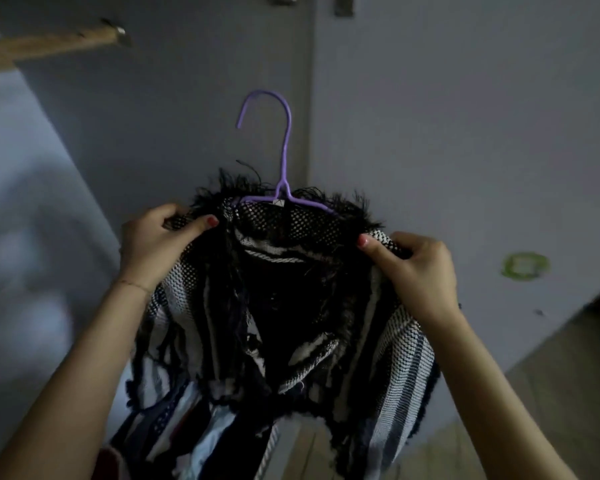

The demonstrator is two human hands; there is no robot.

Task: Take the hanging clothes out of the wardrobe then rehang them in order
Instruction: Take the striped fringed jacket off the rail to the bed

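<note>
Both hands (284,251) gripping garment (281,306), no legible labels

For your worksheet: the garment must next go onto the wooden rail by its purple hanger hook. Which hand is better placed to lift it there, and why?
Probably the left hand. The wooden rail lies at the upper left, on its side, and the purple hanger has its hook opening leftward. The right hand grips the garment on the shoulder farther from the rail.
</note>
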